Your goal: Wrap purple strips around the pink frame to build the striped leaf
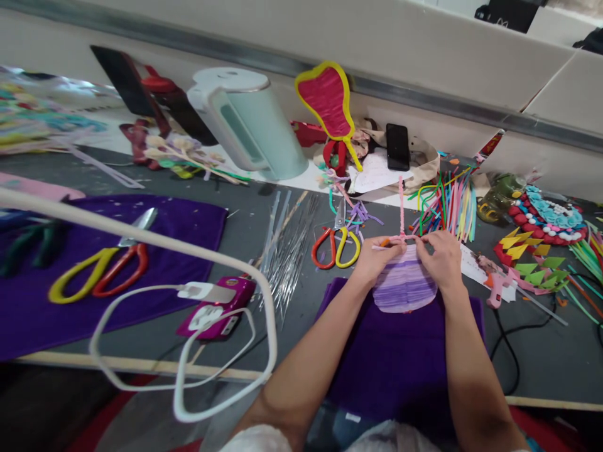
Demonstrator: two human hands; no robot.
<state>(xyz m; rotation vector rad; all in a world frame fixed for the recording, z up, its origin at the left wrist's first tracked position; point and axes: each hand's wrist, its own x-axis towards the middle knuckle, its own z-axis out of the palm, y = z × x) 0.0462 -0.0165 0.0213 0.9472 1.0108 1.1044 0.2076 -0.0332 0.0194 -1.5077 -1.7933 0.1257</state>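
A round purple striped piece (404, 290) lies on a purple cloth (396, 358) in front of me. My left hand (377, 258) pinches its upper left edge, and my right hand (439, 258) pinches its upper right edge. Both hands also hold a pink pipe cleaner (401, 207) that runs along the top rim and stands up between them. Red and yellow scissors (335, 246) lie just left of my left hand.
Coloured pipe cleaners (447, 201), a pink glue gun (495, 287), a bundle of wires (287, 251), a pale kettle (247, 122), a black phone (398, 146), a red and yellow paddle shape (328, 100), a pink phone on a white cable (217, 306) and second scissors (101, 267) crowd the grey table.
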